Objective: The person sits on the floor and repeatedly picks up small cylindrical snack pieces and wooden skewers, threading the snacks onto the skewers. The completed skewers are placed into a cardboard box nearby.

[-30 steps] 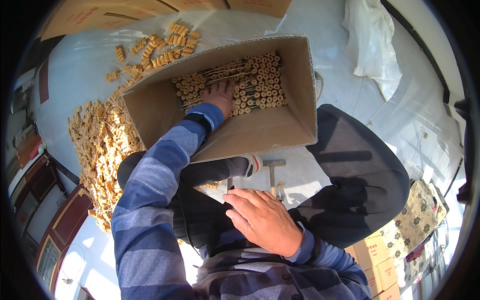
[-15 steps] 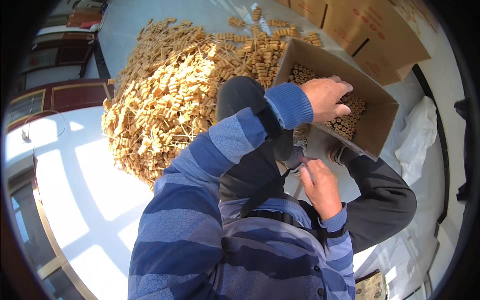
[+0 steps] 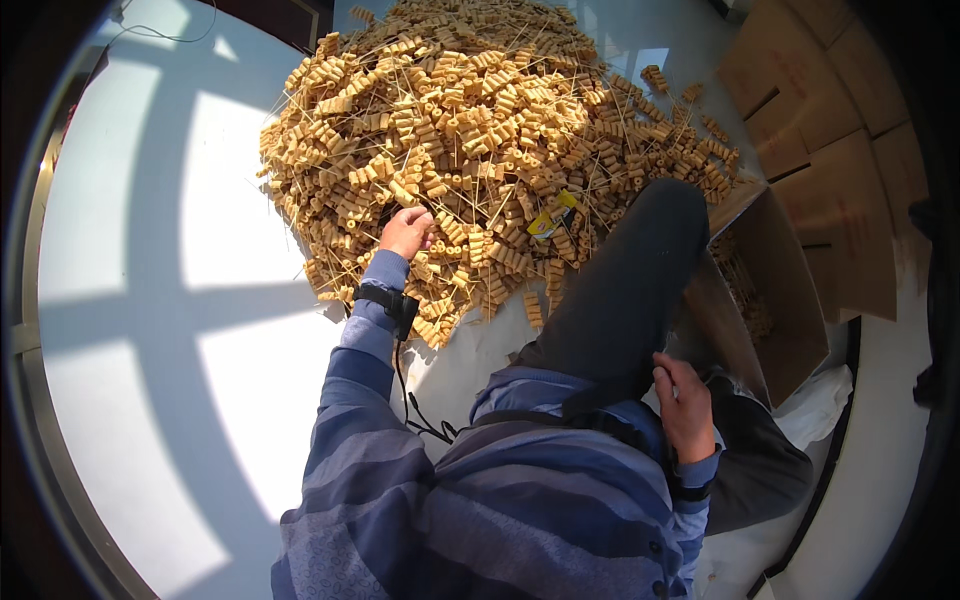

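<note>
My left hand [image 3: 407, 232] reaches to the near left part of a big heap of tan, ridged spiral pieces on thin sticks [image 3: 470, 130]. Its fingers are closed together among the pieces; what they hold, if anything, is hidden. My right hand [image 3: 686, 408] is by my lap, beside my raised knee, fingers curled and thumb drawn in. Nothing shows in it, though its palm is out of sight. To the right of that knee stands an open cardboard box [image 3: 800, 290], partly covered by my leg, with more of the stick pieces inside.
A small yellow and green packet [image 3: 553, 214] lies on the heap's near side. Folded cardboard cartons [image 3: 840, 210] lean at the right, with white plastic sheeting [image 3: 815, 405] beside the box. A black cable [image 3: 412, 410] runs from my left wrist. Sunlit pale floor [image 3: 150, 400] stretches left.
My left hand has left the box and swung left to the heap. My right hand stays low by my lap. The view has turned left, bringing the heap nearer the middle.
</note>
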`<state>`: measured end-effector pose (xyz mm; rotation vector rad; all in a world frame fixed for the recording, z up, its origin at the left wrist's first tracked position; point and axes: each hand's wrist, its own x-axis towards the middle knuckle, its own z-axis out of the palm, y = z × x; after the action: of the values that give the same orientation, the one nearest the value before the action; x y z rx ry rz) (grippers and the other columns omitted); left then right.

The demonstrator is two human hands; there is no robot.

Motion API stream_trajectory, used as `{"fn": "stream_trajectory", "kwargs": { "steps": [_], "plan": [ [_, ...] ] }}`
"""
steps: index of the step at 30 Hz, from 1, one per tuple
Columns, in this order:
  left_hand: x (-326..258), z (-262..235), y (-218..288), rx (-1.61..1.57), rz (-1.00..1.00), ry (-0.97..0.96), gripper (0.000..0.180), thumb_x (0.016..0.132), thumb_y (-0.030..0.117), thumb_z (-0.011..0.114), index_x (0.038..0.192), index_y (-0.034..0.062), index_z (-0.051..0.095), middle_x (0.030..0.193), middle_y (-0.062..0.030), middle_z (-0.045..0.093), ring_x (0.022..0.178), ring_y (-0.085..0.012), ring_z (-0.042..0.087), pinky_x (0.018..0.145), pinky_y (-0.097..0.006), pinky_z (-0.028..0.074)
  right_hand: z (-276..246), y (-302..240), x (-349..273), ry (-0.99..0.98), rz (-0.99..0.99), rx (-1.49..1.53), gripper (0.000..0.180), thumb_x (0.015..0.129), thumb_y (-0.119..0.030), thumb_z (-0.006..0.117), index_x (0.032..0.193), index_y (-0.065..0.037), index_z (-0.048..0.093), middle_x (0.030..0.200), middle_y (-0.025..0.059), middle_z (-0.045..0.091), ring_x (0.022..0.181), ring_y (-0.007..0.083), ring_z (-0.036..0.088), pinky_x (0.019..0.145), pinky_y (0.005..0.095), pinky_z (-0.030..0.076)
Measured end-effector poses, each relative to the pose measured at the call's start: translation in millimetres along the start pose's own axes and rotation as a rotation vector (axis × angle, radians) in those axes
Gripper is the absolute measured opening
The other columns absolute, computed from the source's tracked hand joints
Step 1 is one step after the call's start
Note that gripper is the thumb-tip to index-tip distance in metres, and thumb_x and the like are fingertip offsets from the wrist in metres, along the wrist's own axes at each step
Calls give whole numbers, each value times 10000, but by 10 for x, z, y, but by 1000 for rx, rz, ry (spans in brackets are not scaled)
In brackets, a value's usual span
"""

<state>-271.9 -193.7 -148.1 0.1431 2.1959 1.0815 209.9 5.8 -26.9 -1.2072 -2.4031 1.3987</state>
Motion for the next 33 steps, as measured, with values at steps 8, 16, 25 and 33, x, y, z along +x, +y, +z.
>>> {"fn": "stream_trajectory", "kwargs": {
  "steps": [8,16,25,33],
  "plan": [
    [489,-744,-334,-249,-117,244,350,987,241,613,1260,22,616,995,-92,687,713,-148,677,585,-271,592,60,-192,134,-62,-7,-52,255,988,-115,592,1208,2,651,1043,158,690,886,234,676,798,322,524],
    [1469,-1160,1040,240,130,392,772,900,434,691,1463,-13,412,1399,-235,512,1153,-314,600,941,-418,536,104,-259,243,-78,58,-134,259,991,-132,587,1210,-10,654,1086,176,698,940,281,690,827,343,534],
    [2300,-529,1716,411,-32,335,990,685,661,827,1275,-88,560,942,-116,652,727,-169,638,569,-269,549,145,-232,331,-36,81,-122,226,965,-121,608,1162,-33,676,1035,187,694,931,345,683,824,399,533],
    [2794,-346,1710,233,-286,370,450,828,489,796,881,54,695,766,-71,645,622,-193,598,559,-373,506,136,-218,402,-33,139,-67,203,952,-90,618,1135,-29,679,1012,184,690,883,330,690,774,380,539]
  ]
}}
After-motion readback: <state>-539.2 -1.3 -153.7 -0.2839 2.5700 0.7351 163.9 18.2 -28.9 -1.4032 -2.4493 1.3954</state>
